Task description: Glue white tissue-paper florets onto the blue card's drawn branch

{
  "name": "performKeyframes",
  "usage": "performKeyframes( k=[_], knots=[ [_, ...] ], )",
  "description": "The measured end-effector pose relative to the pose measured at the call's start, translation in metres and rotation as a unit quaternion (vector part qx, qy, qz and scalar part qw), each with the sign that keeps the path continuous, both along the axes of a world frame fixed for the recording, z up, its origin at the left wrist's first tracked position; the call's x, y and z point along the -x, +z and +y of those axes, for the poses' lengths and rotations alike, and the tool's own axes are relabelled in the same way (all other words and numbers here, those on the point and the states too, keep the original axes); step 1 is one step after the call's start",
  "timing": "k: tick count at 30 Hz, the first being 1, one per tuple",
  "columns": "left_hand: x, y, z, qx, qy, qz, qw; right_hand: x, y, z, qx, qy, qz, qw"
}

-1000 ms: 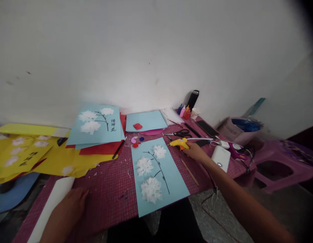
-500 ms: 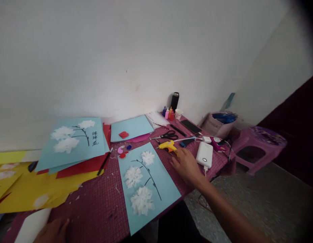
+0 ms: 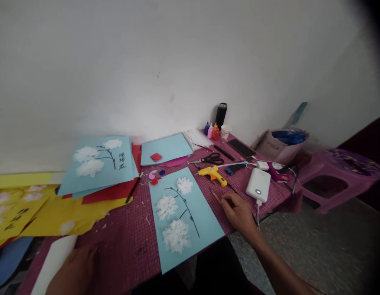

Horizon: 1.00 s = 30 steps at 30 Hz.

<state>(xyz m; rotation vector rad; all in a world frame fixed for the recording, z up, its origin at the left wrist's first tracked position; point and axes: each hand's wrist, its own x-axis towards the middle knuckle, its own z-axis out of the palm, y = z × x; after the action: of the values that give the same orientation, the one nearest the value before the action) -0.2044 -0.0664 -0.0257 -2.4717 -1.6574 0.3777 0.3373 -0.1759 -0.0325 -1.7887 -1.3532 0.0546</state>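
My right hand [image 3: 239, 211] is closed around the end of a pencil [image 3: 216, 198], whose tip points up and left beside a blue sheet [image 3: 205, 213]. That sheet bears white paper flowers [image 3: 177, 236] on a drawn dark stem. Just beyond the hand lies a yellow glue gun [image 3: 213, 174]. At the lower left, my left hand [image 3: 75, 268] rests by a white sheet or roll [image 3: 55, 262]; its fingers are too dim to read. Another blue flower sheet [image 3: 125, 143] with dark writing lies at the back left.
Scissors [image 3: 211, 159], a power bank [image 3: 258, 185], a phone [image 3: 241, 148] and small paint bottles [image 3: 216, 132] stand or lie at the right. A black pen [image 3: 134, 187] lies left of centre. A pink stool [image 3: 340, 176] and a bag [image 3: 279, 145] are beyond the table.
My right hand has moved off the glue gun's handle area, nearer the table's front edge, and now has the pencil. The view has shifted slightly.
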Motion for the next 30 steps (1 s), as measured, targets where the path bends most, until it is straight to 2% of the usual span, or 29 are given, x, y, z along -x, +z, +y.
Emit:
performKeyframes(
  k=[2, 4, 7, 9, 12, 17, 22, 26, 30],
  knots=[
    [-0.004, 0.005, -0.004, -0.002, -0.016, -0.005, 1.0, 0.0, 0.0, -0.001, 0.006, 0.004, 0.003, 1.0],
    [-0.014, 0.013, -0.008, -0.021, -0.004, -0.044, 0.999, 0.0, -0.001, -0.002, 0.011, 0.005, 0.004, 1.0],
    [-0.035, 0.025, -0.013, -0.051, 0.018, -0.157, 0.986, -0.001, -0.003, -0.002, 0.015, 0.003, 0.006, 1.0],
    [-0.052, 0.029, -0.015, -0.074, 0.054, -0.244, 0.966, -0.001, -0.004, -0.002, 0.016, 0.0, 0.006, 1.0],
    [-0.077, 0.029, -0.018, -0.083, 0.067, -0.336, 0.936, -0.001, -0.004, -0.002, 0.017, -0.001, 0.001, 1.0],
    [-0.106, 0.017, -0.021, -0.12, 0.067, -0.4, 0.906, 0.0, -0.003, -0.001, 0.016, 0.0, -0.011, 1.0],
    [-0.11, 0.012, -0.025, -0.122, 0.06, -0.433, 0.891, 0.0, -0.003, -0.001, 0.017, -0.005, -0.017, 1.0],
    [-0.108, 0.013, -0.027, -0.132, 0.084, -0.449, 0.88, 0.001, -0.001, -0.001, 0.02, -0.008, -0.019, 1.0],
    [-0.11, 0.016, -0.028, -0.125, 0.075, -0.444, 0.884, 0.002, -0.001, -0.001, 0.028, -0.011, -0.025, 0.999]
  ],
)
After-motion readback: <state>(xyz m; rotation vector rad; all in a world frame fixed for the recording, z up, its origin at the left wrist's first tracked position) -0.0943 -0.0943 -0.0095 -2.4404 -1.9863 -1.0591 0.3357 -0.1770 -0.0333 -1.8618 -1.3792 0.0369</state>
